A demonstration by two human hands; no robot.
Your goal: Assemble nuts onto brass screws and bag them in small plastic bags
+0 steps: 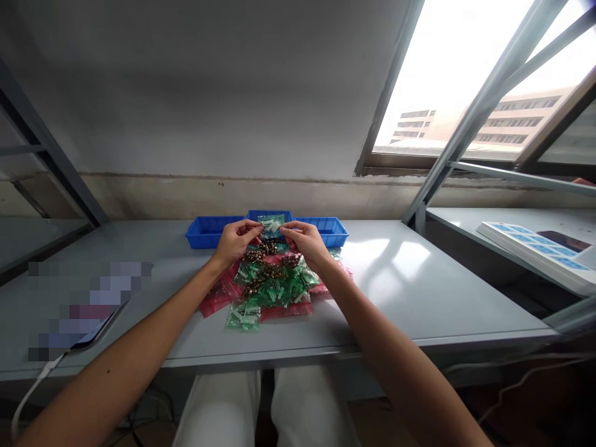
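Observation:
My left hand (238,241) and my right hand (302,241) are both raised over the table, each pinching one side of a small green plastic bag (270,226) with white parts inside. Under my hands lies a heap of small green bags (274,290) and red bags (286,310), with little brown metal parts (261,254) scattered on top. One green bag (243,316) lies at the front of the heap.
Three blue trays stand in a row behind the heap: left (207,233), middle (267,215), right (333,230). The grey table (419,292) meets a wall. A phone with a white cable (32,388) lies at the left. A side shelf holds a white box (535,251).

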